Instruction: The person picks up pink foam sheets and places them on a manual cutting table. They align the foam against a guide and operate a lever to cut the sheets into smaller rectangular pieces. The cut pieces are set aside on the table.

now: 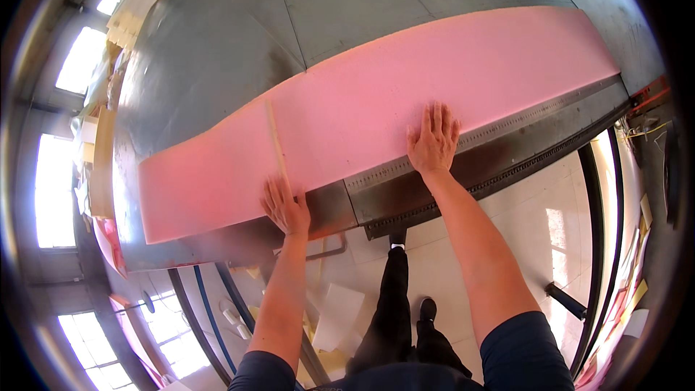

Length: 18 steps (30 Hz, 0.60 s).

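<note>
Pink foam sheet, under both hands

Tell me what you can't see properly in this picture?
- Head view: the pink foam sheet under the right hand and left hand is covered by them.
- Near end of the thin wooden stick: hidden by the left hand.
- Windows at the left rim: glare washes them out.
</note>
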{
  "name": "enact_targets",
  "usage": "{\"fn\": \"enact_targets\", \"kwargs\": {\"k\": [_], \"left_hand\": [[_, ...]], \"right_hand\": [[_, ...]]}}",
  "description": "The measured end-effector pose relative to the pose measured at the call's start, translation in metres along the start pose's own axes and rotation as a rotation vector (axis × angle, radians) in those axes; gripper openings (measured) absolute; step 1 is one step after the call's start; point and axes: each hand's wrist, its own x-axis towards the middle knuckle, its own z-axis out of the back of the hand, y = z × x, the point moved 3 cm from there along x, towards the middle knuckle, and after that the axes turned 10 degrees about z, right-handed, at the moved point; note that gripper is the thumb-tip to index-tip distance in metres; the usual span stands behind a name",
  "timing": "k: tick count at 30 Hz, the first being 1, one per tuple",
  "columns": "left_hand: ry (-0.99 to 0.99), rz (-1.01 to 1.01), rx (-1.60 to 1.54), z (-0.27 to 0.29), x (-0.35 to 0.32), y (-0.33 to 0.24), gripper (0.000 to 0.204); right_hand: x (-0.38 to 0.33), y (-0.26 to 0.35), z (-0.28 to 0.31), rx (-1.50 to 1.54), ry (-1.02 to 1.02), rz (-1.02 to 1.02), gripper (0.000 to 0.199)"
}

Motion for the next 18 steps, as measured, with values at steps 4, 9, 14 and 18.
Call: {"fn": "enact_targets", "kwargs": {"k": [4,9,14,18], "left_hand": [[-0.022,-0.007,0.001,0.001,0.029,0.006,0.059],[-0.018,0.002,0.012,0.003,0.068,0.013,0.059],[-0.053,-0.013,-0.011,-0.001,0.104,0.014,0.060],[-0.063,0.012,-0.094,-0.027,0.120,-0.003,0.059]], "right_hand": [[0.024,0.014,0.001,0.018,0.014,-0.017,0.064],[0.055,0.034,0.004,0.063,-0.006,-0.010,0.063],[0.081,0.048,0.007,0.061,-0.076,0.044,0.063],[0.102,0.043,0.006,0.003,-0.080,0.115,0.063]]}}
